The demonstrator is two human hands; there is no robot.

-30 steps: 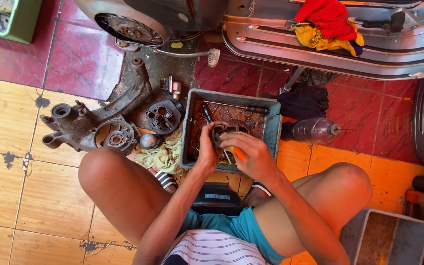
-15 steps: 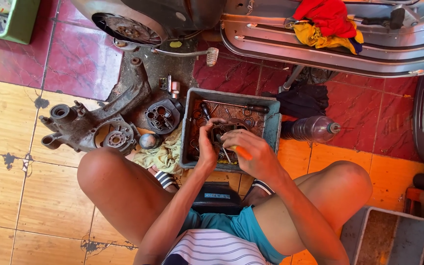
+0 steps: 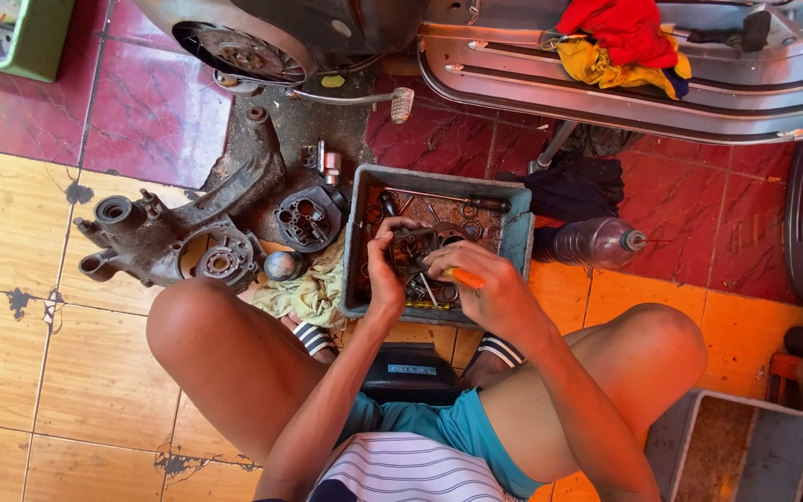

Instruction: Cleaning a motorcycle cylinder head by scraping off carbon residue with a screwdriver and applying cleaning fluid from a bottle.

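While both hands work over the grey parts tray (image 3: 357, 244) on the floor, the left hand (image 3: 385, 270) is closed on a dark round metal part (image 3: 420, 249); the right hand (image 3: 494, 290) grips an orange-handled tool (image 3: 466, 278) against it; a plastic bottle (image 3: 592, 243) lies just beside the tray.

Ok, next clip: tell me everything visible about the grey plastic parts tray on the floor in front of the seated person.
The grey rectangular plastic tray sits flat on the tiled floor between the person's knees, grimy and rust-stained inside. It is filled with dark metal parts and tools. The left hand and right hand work over it on a dark round metal part, the right holding an orange-handled tool. A dirty yellowish rag lies against its left wall.
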